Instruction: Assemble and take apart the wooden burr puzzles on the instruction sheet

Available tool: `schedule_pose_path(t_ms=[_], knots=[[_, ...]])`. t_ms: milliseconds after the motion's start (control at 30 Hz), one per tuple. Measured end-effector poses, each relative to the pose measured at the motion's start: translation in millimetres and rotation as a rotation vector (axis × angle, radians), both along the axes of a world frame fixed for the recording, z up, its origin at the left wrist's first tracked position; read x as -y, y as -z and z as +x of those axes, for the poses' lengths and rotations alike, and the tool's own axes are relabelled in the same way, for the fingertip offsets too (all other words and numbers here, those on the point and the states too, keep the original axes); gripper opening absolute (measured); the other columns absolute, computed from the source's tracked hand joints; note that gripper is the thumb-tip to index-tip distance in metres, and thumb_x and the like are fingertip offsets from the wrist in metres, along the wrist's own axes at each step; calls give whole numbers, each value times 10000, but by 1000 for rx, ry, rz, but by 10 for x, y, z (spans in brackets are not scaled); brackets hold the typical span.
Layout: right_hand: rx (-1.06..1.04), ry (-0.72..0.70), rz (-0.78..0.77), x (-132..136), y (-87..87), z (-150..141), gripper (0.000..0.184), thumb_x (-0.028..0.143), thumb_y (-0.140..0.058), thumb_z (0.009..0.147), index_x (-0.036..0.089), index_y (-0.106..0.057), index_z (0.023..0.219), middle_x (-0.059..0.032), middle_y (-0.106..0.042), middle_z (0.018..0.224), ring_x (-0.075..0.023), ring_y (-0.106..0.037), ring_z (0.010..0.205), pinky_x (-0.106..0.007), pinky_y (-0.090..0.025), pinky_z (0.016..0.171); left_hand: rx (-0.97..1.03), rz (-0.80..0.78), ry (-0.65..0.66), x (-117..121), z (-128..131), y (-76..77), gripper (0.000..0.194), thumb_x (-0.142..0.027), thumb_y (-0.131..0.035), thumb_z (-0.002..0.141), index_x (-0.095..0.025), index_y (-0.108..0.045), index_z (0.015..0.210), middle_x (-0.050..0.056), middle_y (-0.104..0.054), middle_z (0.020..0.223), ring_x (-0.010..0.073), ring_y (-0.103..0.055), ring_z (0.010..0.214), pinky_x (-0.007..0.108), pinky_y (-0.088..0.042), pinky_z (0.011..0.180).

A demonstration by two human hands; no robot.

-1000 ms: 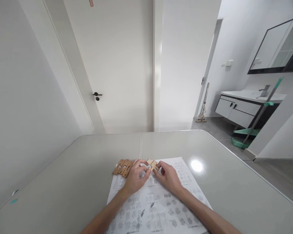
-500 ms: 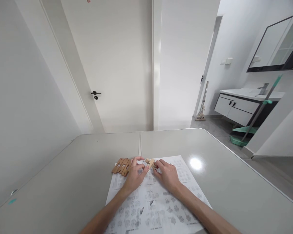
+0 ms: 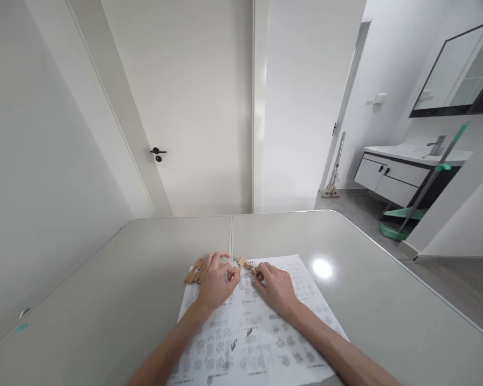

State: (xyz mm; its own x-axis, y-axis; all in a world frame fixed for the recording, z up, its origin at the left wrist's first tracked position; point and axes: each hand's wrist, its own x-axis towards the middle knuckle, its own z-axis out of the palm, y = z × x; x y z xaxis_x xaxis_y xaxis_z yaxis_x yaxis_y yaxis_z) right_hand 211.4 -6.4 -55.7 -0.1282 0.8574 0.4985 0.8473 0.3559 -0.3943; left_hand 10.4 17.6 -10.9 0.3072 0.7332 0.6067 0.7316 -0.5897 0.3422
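Note:
My left hand (image 3: 217,281) pinches a small pale notched wooden puzzle piece (image 3: 240,262) between thumb and fingertips. Just to its right, my right hand (image 3: 277,287) grips another small wooden puzzle piece (image 3: 253,271), partly covered by the fingers. The two held pieces are very close together; whether they touch I cannot tell. Flat brown wooden pieces with cut-outs (image 3: 194,271) lie behind and left of my left hand, which hides part of them. Beneath both hands is a large white sheet of paper (image 3: 261,370) printed with grey diagrams and small text.
The grey table (image 3: 104,300) has a seam running away from me and a bright light reflection at right. Beyond its far edge stands a white door (image 3: 197,107). A washbasin cabinet (image 3: 390,174), a mop (image 3: 336,169) and a green dustpan (image 3: 393,231) are off to the right.
My left hand has shifted slightly left and turned, drawing its wooden piece away from the one in my right hand. It now covers more of the brown pieces. My right hand has barely moved.

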Motion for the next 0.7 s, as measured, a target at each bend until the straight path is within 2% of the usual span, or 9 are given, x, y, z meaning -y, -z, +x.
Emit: schedule_pose_path(t_ms=[167, 400, 567, 700], knots=[[35, 48, -43, -3, 11, 8, 57, 195, -545, 875, 213, -531, 823, 5, -661, 767, -148, -588, 639, -260, -237, 551, -191, 69, -5, -12, -60, 16, 322, -178, -652, 774, -195, -479, 503, 78, -633, 1157, 314, -507, 1149, 476, -436, 940], [38, -28, -66, 27, 13, -30, 65, 257, -580, 882, 211, -544, 855, -4, -678, 799, -154, -615, 683, -255, -259, 554, -267, 31, 75, -9, -72, 54, 325, -195, -687, 702, -193, -445, 486, 74, -630, 1142, 330, -492, 1169, 477, -419, 930], [24, -97, -54, 51, 12, -54, 134, 334, -593, 909, 208, -568, 869, -20, -681, 820, -165, -625, 696, -250, -299, 567, -236, -20, 116, 2, -72, 15, 180, -263, -712, 674, -227, -539, 703, 89, -623, 1096, 333, -522, 1118, 484, -427, 940], [10, -138, -53, 39, 45, -60, 183, 394, -598, 940, 214, -604, 910, -34, -683, 861, -183, -638, 725, -259, -362, 594, -207, -64, 172, 1, -85, 1, 375, -281, -735, 651, -231, -573, 986, 104, -613, 1149, 344, -523, 1162, 479, -427, 989]])
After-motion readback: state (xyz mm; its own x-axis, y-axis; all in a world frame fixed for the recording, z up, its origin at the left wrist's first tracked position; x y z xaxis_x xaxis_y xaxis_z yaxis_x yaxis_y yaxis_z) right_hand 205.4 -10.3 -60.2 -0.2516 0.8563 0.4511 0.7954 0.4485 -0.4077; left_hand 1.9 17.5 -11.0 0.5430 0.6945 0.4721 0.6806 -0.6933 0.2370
